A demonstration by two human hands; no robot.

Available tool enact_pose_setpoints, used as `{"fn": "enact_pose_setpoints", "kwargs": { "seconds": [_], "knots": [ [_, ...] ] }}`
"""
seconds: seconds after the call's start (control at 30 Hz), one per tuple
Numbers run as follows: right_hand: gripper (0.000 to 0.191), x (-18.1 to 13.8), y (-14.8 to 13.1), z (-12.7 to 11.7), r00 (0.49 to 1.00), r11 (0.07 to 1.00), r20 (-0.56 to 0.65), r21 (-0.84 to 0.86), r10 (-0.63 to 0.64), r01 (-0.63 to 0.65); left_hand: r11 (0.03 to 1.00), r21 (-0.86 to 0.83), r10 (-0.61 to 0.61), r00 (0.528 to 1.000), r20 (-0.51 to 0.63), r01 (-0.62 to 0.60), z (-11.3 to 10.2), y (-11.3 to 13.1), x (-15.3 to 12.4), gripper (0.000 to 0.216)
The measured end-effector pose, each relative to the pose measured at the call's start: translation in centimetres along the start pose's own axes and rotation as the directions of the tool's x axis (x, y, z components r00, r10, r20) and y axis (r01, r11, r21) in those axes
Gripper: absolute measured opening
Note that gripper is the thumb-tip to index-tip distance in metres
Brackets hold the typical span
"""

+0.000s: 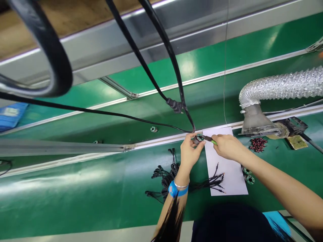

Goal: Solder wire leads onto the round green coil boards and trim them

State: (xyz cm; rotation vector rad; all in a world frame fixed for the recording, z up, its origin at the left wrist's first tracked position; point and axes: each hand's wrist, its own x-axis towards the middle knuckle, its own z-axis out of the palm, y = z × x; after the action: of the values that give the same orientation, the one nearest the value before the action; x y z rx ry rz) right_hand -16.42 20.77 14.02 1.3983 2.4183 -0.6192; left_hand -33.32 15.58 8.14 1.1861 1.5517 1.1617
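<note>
My left hand [188, 152] is closed around a small cylindrical part with a round green face [199, 137], which looks like a motor stator. That face is turned up towards me. In my right hand [226, 146] is a pair of green-handled pliers or cutters [210, 139], whose dark tip reaches the part's face. My right fingers hide most of the handles. Below the hands lies a white paper sheet [214, 164], with the ends of black cables [212, 182] on it. The rest of the cable bundle [165, 179] lies left of and behind my left wrist.
Further right are red-and-black small parts [258, 145], two similar round parts [249, 179], a yellowish sponge [297, 142] and a fume duct [280, 85]. Another round part [153, 129] stands behind the rail. Black power cables [174, 64] hang down near my hands.
</note>
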Motion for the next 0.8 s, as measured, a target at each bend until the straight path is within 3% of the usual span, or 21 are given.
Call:
{"fn": "enact_pose_setpoints", "kwargs": {
  "seconds": [0.23, 0.4, 0.57, 0.8],
  "knots": [
    [0.032, 10.4, 3.3, 2.1, 0.992, 0.992, 0.124, 0.117, 0.035, -0.050, 0.995, 0.086, -0.051, 0.999, 0.001, 0.051, 1.1, -6.7, 8.9, 0.045],
    [0.035, 14.6, 5.0, 3.9, 0.970, 0.953, 0.223, 0.259, 0.102, -0.160, 0.987, 0.068, -0.142, 0.990, -0.012, 0.142, 1.4, -9.7, 11.3, 0.044],
    [0.040, 13.8, 5.8, 4.1, 0.934, 0.852, 0.291, 0.414, 0.210, -0.320, 0.977, -0.146, -0.154, 0.988, 0.025, 0.156, 0.6, -7.9, 8.4, 0.046],
    [0.058, 9.6, 5.3, 4.0, 0.950, 0.601, 0.260, 0.737, 0.172, -0.310, 0.841, -0.500, -0.141, 0.976, 0.165, 0.207, -0.3, -0.3, -0.3, 0.061]
  ]
}}
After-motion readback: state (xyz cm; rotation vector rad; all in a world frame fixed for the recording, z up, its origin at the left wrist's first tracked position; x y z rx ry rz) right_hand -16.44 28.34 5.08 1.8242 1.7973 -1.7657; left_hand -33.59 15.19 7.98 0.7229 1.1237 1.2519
